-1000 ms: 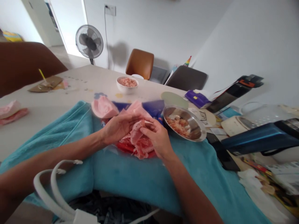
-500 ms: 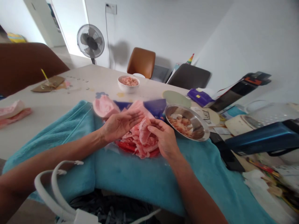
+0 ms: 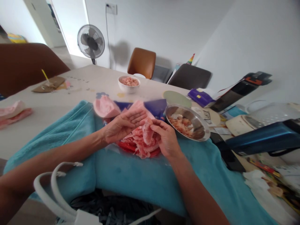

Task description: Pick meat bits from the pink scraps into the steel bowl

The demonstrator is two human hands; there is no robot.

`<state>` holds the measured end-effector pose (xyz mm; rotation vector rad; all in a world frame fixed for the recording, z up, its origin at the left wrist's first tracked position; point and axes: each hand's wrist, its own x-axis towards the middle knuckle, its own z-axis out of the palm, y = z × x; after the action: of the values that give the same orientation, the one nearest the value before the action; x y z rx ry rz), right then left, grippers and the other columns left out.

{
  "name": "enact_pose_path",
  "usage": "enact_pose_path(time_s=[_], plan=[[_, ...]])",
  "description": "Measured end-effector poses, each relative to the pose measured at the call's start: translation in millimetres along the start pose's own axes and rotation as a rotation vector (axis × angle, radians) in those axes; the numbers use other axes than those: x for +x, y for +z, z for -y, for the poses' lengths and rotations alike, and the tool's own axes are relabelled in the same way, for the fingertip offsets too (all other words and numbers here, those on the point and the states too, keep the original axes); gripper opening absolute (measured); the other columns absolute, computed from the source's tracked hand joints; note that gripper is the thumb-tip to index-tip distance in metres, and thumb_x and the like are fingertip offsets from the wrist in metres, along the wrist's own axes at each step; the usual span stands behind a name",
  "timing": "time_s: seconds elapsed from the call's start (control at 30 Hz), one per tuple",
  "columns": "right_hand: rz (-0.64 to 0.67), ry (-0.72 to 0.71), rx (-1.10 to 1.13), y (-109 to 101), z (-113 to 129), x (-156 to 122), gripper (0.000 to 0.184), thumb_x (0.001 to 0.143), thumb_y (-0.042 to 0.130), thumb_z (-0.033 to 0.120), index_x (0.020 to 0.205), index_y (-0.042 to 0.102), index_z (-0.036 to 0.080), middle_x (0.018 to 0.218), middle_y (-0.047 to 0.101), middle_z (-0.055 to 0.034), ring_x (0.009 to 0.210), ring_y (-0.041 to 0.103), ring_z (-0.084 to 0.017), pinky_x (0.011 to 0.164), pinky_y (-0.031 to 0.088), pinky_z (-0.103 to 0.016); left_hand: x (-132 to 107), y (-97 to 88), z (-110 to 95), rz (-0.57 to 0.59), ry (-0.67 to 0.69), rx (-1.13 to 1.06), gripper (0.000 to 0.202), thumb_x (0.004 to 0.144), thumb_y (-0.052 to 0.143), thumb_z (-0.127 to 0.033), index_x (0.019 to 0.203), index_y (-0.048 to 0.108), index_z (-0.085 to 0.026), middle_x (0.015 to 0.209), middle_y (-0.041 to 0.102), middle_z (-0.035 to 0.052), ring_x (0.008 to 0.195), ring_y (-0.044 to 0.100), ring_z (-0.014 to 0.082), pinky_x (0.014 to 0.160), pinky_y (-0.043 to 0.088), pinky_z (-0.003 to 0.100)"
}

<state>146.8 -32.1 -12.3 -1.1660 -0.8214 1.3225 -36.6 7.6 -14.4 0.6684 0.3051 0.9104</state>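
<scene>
A heap of pink pomelo flesh and peel [image 3: 140,143] lies on a blue bag over a teal towel [image 3: 145,178]. My left hand [image 3: 120,125] cups the heap from the left, its fingers stretched over the top. My right hand [image 3: 165,137] pinches a pink segment [image 3: 147,132] between thumb and fingers at the heap's right side. A thick piece of pink rind [image 3: 105,107] sits just behind my left hand. To the right stands a steel bowl [image 3: 187,123] with peeled fruit bits in it.
A white bowl [image 3: 128,83] of fruit bits stands farther back on the table. Rind pieces [image 3: 12,112] lie at the left edge. Phones, papers and a dark blue device [image 3: 260,139] crowd the right side. A white cable [image 3: 53,193] loops near my left arm.
My right hand has lifted the pink segment a little higher off the heap and turned it. My left hand's fingers have stretched further across the top.
</scene>
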Motion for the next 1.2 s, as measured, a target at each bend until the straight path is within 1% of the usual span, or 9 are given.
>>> enact_pose_path(time_s=[0.13,0.33,0.47,0.6,0.73,0.87,0.97,1.1,1.2], plan=[[0.008,0.000,0.022,0.6,-0.2,0.2,0.026,0.059,0.081,0.027,0.083,0.073,0.021,0.081,0.071,0.0004,0.074,0.063,-0.014,0.072,0.049,-0.029,-2.0,0.8,-1.6,0.039,-0.046,-0.003,0.058,0.073,0.047,0.015,0.116,0.071,-0.017,0.127,0.069,0.0027,0.132,0.053,0.0176,0.119,0.031,0.032],[0.006,0.005,0.022,0.6,-0.3,-0.4,0.026,0.059,0.083,0.027,0.083,0.074,0.021,0.081,0.072,0.0001,0.073,0.063,-0.015,0.072,0.050,-0.030,-3.4,1.4,-3.0,0.052,-0.080,-0.040,0.058,0.074,0.046,0.015,0.118,0.069,-0.013,0.126,0.069,0.0061,0.133,0.052,0.0184,0.116,0.035,0.028],[0.008,0.008,0.028,1.6,1.3,-1.5,0.028,0.057,0.085,0.028,0.081,0.074,0.021,0.078,0.072,0.0005,0.071,0.063,-0.014,0.071,0.050,-0.029,-3.6,2.3,-2.8,0.059,-0.099,-0.034,0.057,0.075,0.046,0.014,0.120,0.068,-0.013,0.127,0.069,0.0061,0.133,0.052,0.0180,0.112,0.039,0.025],[0.012,0.011,0.028,2.4,3.1,-2.2,0.027,0.057,0.086,0.029,0.081,0.074,0.022,0.074,0.070,0.0025,0.068,0.062,-0.012,0.070,0.049,-0.028,-4.6,4.1,-2.5,0.052,-0.118,-0.043,0.055,0.077,0.049,0.014,0.120,0.069,-0.015,0.126,0.069,0.0049,0.126,0.058,0.0145,0.103,0.046,0.019],[0.017,0.001,0.013,1.9,3.1,-2.4,0.027,0.058,0.086,0.029,0.081,0.074,0.022,0.076,0.071,0.0015,0.069,0.064,-0.014,0.070,0.049,-0.029,-5.0,4.8,-2.4,0.014,-0.136,-0.039,0.048,0.082,0.051,0.010,0.119,0.069,-0.014,0.122,0.071,0.0075,0.117,0.064,0.0138,0.099,0.048,0.016],[0.011,0.006,-0.011,0.9,2.2,-2.8,0.027,0.059,0.085,0.030,0.082,0.073,0.022,0.079,0.072,0.0001,0.070,0.064,-0.015,0.067,0.049,-0.029,-3.5,5.2,-2.2,-0.020,-0.126,-0.035,0.042,0.084,0.051,0.008,0.116,0.070,-0.012,0.115,0.073,0.0093,0.107,0.069,0.0136,0.093,0.051,0.016],[0.003,0.019,-0.018,0.7,1.4,-2.9,0.028,0.059,0.084,0.030,0.083,0.073,0.022,0.079,0.073,0.0000,0.069,0.064,-0.015,0.065,0.049,-0.029,-1.7,5.5,-2.1,-0.058,-0.110,-0.057,0.032,0.090,0.049,0.002,0.111,0.070,-0.010,0.109,0.075,0.0101,0.101,0.072,0.0138,0.092,0.053,0.018],[0.014,0.013,-0.052,0.9,0.7,-2.5,0.027,0.061,0.082,0.031,0.084,0.072,0.023,0.082,0.073,-0.0003,0.074,0.066,-0.017,0.070,0.050,-0.032,0.4,3.8,-2.7,-0.079,-0.141,-0.122,0.028,0.098,0.044,-0.011,0.113,0.068,-0.009,0.108,0.075,0.0108,0.102,0.071,0.0151,0.098,0.052,0.023],[0.012,0.020,-0.051,1.2,0.6,-2.4,0.028,0.060,0.083,0.031,0.084,0.072,0.023,0.082,0.073,-0.0003,0.074,0.066,-0.017,0.072,0.050,-0.033,1.2,1.9,-3.8,-0.041,-0.170,-0.179,0.031,0.100,0.041,-0.016,0.114,0.067,-0.008,0.110,0.074,0.0120,0.106,0.070,0.0174,0.101,0.050,0.027]])
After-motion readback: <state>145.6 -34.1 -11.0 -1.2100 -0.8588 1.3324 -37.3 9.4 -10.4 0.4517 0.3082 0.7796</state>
